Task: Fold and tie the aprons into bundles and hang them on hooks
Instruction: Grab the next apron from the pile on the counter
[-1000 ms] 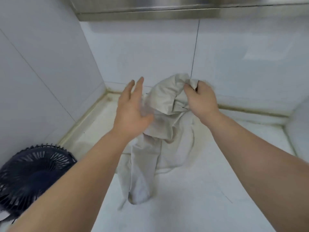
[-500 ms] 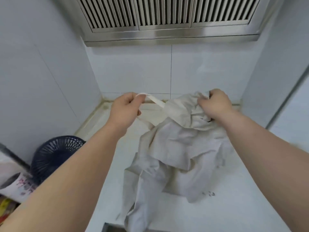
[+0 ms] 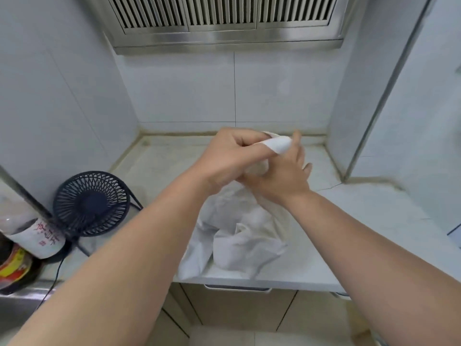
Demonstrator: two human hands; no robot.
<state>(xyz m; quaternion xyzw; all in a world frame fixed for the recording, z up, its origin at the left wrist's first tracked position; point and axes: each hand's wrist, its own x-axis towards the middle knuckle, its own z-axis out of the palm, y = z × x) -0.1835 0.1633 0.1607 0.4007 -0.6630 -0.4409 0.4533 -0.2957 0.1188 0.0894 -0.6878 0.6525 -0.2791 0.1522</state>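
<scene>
We are just starting to tie: our left hand (image 3: 232, 156) is pinching the strap (image 3: 278, 145) above our right hand (image 3: 284, 179), lying straight-fingered against the apron (image 3: 244, 236), which is sitting crumpled on the desk (image 3: 361, 221), unbundled and not yet hung.

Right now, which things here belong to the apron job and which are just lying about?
For the job: apron, its strap, left hand pinching the strap, right hand against the cloth.
Lying about: black fan, labelled bottle, steel vent.
</scene>
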